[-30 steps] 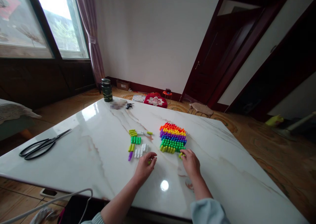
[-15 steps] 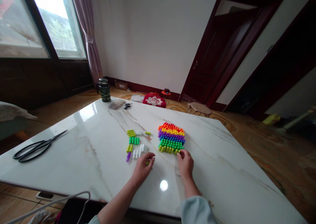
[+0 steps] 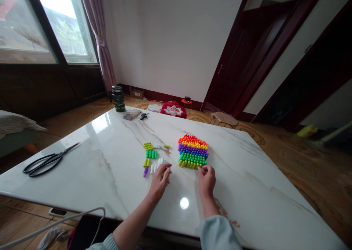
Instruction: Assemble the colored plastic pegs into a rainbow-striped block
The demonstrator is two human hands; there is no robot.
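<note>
Rows of small bullet-shaped plastic pegs form a rainbow block [image 3: 193,151], running from red at the far side to yellow-green at the near side. My right hand [image 3: 207,178] is pinched at its near right corner, fingertips on the last yellow-green peg [image 3: 200,166]. To the left of the block, my left hand [image 3: 160,180] curls its fingers around a yellow-green peg, mostly hidden by them. Just beyond that hand lie white pegs [image 3: 154,168], a purple peg [image 3: 145,172], green pegs [image 3: 151,154] and more yellow-green pegs [image 3: 148,146].
Black-handled scissors [image 3: 51,162] lie on the marble-patterned table [image 3: 110,191] at the left. A camouflage flask [image 3: 118,98] and keys [image 3: 143,116] are at the far corner. A white cable [image 3: 68,213] loops by the near left edge.
The view has shifted slightly. At the near right corner, the yellow-green pegs now line up more evenly in their row. The left hand's fingers have spread a little and moved up slightly.
</note>
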